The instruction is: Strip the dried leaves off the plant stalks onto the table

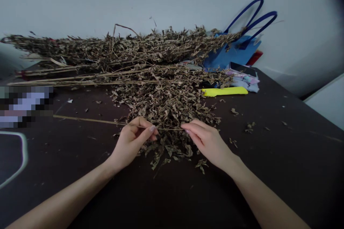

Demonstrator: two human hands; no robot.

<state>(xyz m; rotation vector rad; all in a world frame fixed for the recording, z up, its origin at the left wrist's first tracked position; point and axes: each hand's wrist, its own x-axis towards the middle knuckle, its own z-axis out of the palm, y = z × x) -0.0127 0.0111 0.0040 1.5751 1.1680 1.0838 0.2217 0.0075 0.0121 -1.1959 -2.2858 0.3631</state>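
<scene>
A long, thin dried plant stem (88, 119) runs level across the front of the table, its bare end pointing left. My left hand (135, 137) is closed around it, thumb against fingers. Farther right along the same stem, my right hand (208, 141) pinches it between thumb and fingertips. Below and behind both hands spreads a heap of dry, curled brown leaves (166, 103). Whether leaves still cling to the pinched part of the stem, I cannot tell against the heap.
Bundles of dried leafy stalks (150, 48) lie along the wall. At the back right are a blue bag (228, 55), a dark phone-like slab (243, 69) and a yellow strip-like object (225, 91). A white curved cable or frame (24, 150) sits left on the dark table (282, 164).
</scene>
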